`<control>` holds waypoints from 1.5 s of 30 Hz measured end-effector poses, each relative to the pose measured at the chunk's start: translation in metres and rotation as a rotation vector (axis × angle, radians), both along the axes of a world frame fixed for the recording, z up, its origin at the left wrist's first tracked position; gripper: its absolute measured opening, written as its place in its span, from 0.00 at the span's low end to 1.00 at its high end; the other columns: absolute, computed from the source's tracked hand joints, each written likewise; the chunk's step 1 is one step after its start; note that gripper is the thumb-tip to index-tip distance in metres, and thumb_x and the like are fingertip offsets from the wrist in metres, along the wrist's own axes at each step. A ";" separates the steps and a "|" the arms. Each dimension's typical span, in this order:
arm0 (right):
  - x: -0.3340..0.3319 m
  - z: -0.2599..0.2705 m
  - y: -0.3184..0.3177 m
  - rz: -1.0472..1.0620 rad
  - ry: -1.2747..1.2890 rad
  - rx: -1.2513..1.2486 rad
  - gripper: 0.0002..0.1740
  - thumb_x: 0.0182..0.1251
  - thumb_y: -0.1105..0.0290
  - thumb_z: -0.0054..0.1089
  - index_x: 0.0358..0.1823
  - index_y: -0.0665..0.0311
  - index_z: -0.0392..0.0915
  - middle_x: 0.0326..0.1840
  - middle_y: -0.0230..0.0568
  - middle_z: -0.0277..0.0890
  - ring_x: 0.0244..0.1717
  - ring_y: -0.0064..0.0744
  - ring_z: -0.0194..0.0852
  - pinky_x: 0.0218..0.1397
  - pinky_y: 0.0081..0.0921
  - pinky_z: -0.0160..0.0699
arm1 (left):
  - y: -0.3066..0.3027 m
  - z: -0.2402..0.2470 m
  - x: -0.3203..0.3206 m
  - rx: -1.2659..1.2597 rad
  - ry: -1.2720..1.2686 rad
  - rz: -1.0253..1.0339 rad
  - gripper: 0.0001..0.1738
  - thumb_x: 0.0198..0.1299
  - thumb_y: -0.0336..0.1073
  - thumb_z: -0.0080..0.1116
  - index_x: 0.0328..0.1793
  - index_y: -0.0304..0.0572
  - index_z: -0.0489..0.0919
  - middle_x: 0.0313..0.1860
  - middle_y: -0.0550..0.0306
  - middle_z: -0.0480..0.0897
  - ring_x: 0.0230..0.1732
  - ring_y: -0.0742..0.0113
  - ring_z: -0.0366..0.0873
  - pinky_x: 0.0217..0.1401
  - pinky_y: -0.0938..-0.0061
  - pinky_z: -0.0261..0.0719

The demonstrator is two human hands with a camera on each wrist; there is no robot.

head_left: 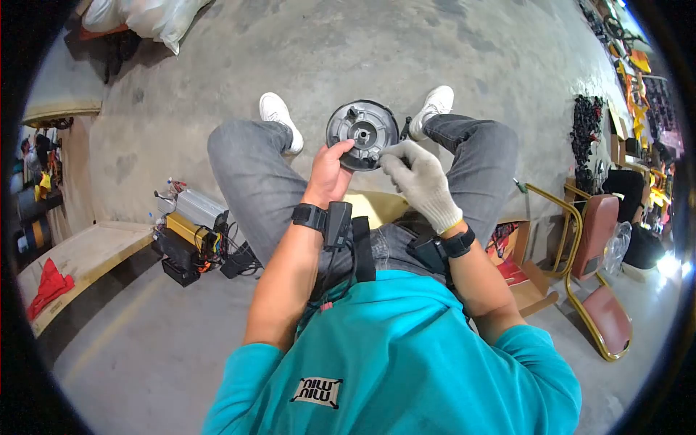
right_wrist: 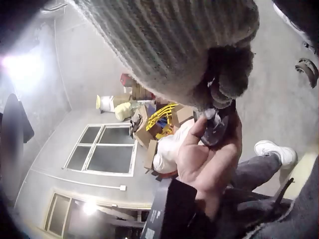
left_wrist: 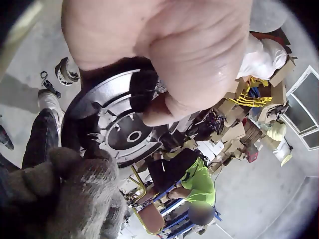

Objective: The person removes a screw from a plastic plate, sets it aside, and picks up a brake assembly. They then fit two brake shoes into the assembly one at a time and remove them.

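Note:
A round metal part (head_left: 341, 130) with a ribbed grey face and dark rim is held between the knees. My bare left hand (head_left: 330, 172) grips its lower left edge, thumb on the face near the central hub. At the lower right edge, my gloved right hand (head_left: 424, 177) has its fingers curled against the part. In the left wrist view, the left hand (left_wrist: 194, 55) partly covers the metal part (left_wrist: 132, 135), and the glove (left_wrist: 84, 199) meets its lower edge. The right glove (right_wrist: 169, 45) hides its own fingertips' contact in the right wrist view.
On the left are a wooden bench (head_left: 94, 250) with a red cloth (head_left: 51, 288) and boxed devices with cables (head_left: 192, 225). A red-padded chair (head_left: 605, 312) stands on the right, beside a cardboard box (head_left: 533, 288). Another person (left_wrist: 199, 186) shows in the left wrist view.

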State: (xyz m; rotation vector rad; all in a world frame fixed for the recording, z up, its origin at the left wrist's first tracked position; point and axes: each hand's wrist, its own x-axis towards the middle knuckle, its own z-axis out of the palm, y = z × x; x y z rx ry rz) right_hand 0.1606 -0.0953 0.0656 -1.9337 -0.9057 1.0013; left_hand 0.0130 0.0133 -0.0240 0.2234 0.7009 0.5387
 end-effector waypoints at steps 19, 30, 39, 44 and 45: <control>-0.013 -0.020 0.007 -0.292 0.671 0.057 0.16 0.65 0.65 0.62 0.47 0.71 0.78 0.35 0.32 0.78 0.31 0.18 0.73 0.34 0.19 0.72 | -0.009 0.019 0.006 0.252 0.142 -0.084 0.21 0.65 0.26 0.58 0.64 0.37 0.73 0.55 0.57 0.82 0.55 0.64 0.81 0.62 0.66 0.78; 0.084 0.010 0.014 0.242 0.448 -0.097 0.19 0.58 0.71 0.59 0.52 0.69 0.81 0.34 0.28 0.77 0.32 0.17 0.71 0.37 0.17 0.72 | 0.018 0.032 -0.015 0.282 0.286 -0.116 0.27 0.73 0.43 0.53 0.72 0.35 0.66 0.64 0.47 0.77 0.63 0.59 0.74 0.65 0.63 0.72; 0.087 0.031 0.033 0.368 0.270 -0.274 0.15 0.55 0.65 0.62 0.42 0.65 0.82 0.28 0.26 0.73 0.29 0.15 0.67 0.31 0.16 0.63 | 0.013 0.020 -0.015 0.567 0.190 -0.446 0.18 0.70 0.37 0.61 0.58 0.32 0.80 0.42 0.63 0.85 0.42 0.78 0.80 0.49 0.78 0.79; 0.078 -0.007 0.037 0.076 0.412 -0.067 0.23 0.65 0.50 0.64 0.42 0.67 0.83 0.32 0.30 0.77 0.31 0.20 0.71 0.35 0.19 0.71 | 0.016 0.025 -0.018 0.394 0.211 -0.295 0.12 0.69 0.35 0.62 0.52 0.34 0.82 0.39 0.65 0.84 0.39 0.78 0.79 0.47 0.79 0.78; 0.081 -0.012 0.035 0.079 0.412 -0.067 0.23 0.65 0.50 0.64 0.42 0.67 0.83 0.32 0.30 0.77 0.31 0.20 0.71 0.35 0.19 0.71 | 0.017 0.026 -0.018 0.353 0.203 -0.230 0.11 0.69 0.34 0.61 0.51 0.35 0.82 0.38 0.65 0.84 0.37 0.79 0.79 0.46 0.80 0.77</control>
